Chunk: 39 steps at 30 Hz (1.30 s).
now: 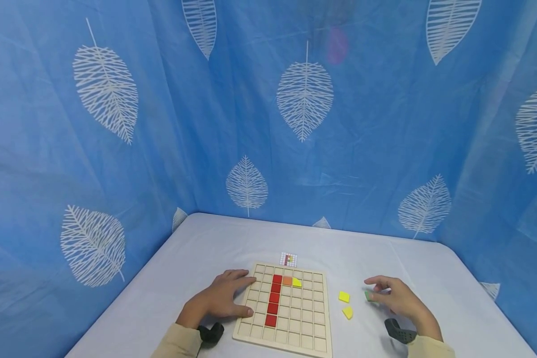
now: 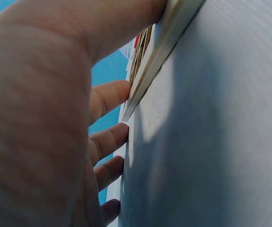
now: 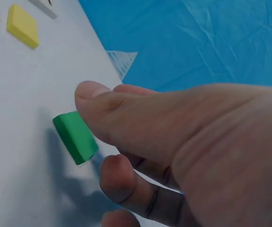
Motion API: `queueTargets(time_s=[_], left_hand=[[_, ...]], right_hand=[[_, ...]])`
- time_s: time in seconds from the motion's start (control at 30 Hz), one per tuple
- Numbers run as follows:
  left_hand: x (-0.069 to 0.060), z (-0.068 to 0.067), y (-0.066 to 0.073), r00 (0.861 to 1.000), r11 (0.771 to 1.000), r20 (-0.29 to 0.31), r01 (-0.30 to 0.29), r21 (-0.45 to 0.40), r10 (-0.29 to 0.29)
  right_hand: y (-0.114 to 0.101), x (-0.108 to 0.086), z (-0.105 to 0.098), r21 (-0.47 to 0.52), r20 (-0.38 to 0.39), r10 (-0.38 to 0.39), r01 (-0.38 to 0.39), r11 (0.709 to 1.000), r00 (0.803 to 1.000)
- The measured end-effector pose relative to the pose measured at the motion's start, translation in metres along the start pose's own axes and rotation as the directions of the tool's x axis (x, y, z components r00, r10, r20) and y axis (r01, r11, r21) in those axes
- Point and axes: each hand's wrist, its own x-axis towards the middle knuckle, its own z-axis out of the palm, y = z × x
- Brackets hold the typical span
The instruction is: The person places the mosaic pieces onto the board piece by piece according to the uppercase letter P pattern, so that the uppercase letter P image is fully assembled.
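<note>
Block (image 3: 75,138), smooth, flat-faced, green, touches the thumb (image 3: 103,106) of the right hand (image 1: 396,297).

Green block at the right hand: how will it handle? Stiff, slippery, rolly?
Likely stiff: the green block shows clean edges and no sag at the right hand. Its broad flat face suggests it would slide rather than roll if pushed. Its smooth-looking surface may be slightly slippery.
</note>
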Motion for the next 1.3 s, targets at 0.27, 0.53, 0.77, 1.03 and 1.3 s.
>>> queueTargets(time_s=[0.27, 0.53, 0.77, 1.03, 1.3], left_hand=[[-0.0002, -0.0011, 0.001, 1.0, 1.0, 0.005, 0.008, -0.006, -0.008], [-0.0025, -0.0042, 0.0039, 1.0, 1.0, 0.01, 0.009, -0.019, -0.008], [-0.0022, -0.0031, 0.0028, 1.0, 1.0, 0.008, 0.004, -0.012, -0.004], [-0.0009, -0.0029, 0.0013, 1.0, 1.0, 0.005, -0.01, 0.002, 0.01], [-0.0013, -0.0032, 0.0018, 1.0, 1.0, 0.004, -0.017, 0.001, 0.017]], right_hand=[[0.0081, 0.0015, 0.0042, 0.035, 0.02, 0.024, -0.024, 0.999, 1.0], [0.0094, 0.0041, 0.0072, -0.003, -0.004, 0.064, -0.064, 0.998, 0.998], [0.0113, 0.0068, 0.0066, -0.063, 0.004, 0.04, -0.039, 0.997, 0.999], [0.0097, 0.0055, 0.0069, -0.058, 0.006, 0.042, -0.042, 0.997, 0.999], [0.0103, 0.0052, 0.0074, -0.082, 0.001, 0.046, -0.046, 0.996, 0.999]])
